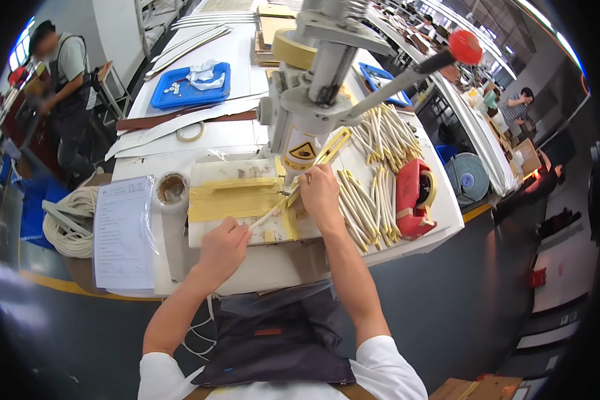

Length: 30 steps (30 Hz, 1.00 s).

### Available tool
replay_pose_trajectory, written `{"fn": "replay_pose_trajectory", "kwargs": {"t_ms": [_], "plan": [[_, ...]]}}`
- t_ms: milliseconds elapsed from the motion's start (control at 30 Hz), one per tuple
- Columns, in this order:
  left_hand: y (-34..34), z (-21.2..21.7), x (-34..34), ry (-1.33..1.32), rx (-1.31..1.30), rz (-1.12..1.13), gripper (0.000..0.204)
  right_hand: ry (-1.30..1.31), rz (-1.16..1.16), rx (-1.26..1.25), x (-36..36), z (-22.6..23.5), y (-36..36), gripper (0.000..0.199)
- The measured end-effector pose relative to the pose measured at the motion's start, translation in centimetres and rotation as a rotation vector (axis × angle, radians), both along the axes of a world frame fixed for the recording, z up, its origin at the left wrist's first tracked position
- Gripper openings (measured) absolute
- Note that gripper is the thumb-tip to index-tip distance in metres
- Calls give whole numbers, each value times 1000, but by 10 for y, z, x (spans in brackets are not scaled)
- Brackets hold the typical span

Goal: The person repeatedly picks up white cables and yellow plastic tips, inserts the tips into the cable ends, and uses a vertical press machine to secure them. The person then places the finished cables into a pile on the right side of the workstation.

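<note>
My left hand [225,248] is closed, pinching one end of a short white cord [265,218]. The cord slants up to the right across a white board [237,171] partly covered with yellow tape. Closed near the cord's other end, under the head of a grey lever press [303,110], is my right hand [320,193]. A slim yellow tool with a long slot [335,145], perhaps a cutter, sticks up from its fingers. Those fingers hide the cord's far end. Right of this hand lie many short white cords with yellow-taped ends [367,210].
A red tape dispenser [413,200] stands at the table's right edge. The press's red-knobbed lever [465,48] reaches up right. To the left are a tape roll [172,189], a sleeved paper sheet [122,230] and a coil of cord [70,223]. A blue tray [192,85] lies behind.
</note>
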<state>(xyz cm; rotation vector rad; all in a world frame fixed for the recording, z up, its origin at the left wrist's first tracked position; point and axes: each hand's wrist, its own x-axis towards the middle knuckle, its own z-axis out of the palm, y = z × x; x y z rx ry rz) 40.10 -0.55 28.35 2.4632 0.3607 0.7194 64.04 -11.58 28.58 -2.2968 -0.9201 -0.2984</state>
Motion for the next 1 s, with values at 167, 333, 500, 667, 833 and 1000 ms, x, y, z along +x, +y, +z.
{"fn": "replay_pose_trajectory", "kwargs": {"t_ms": [167,333,500,667,833,1000], "plan": [[1,-2,-3,5,1,-21,14,-83,11,-81,-6,7,-1,14],[5,-5,4,-79,-61,-64,15,-88,-15,-119,-7,7,-1,12],[8,-7,7,-73,-59,-88,17,-75,-29,-153,-7,6,0,15],[7,-4,10,-42,-68,-85,17,-101,-42,-139,-7,1,1,20],[8,-3,14,-86,-82,-98,15,-120,-45,-117,-8,5,1,20],[8,-6,14,-57,-67,-104,13,-104,-16,-83,-10,14,-1,17]]}}
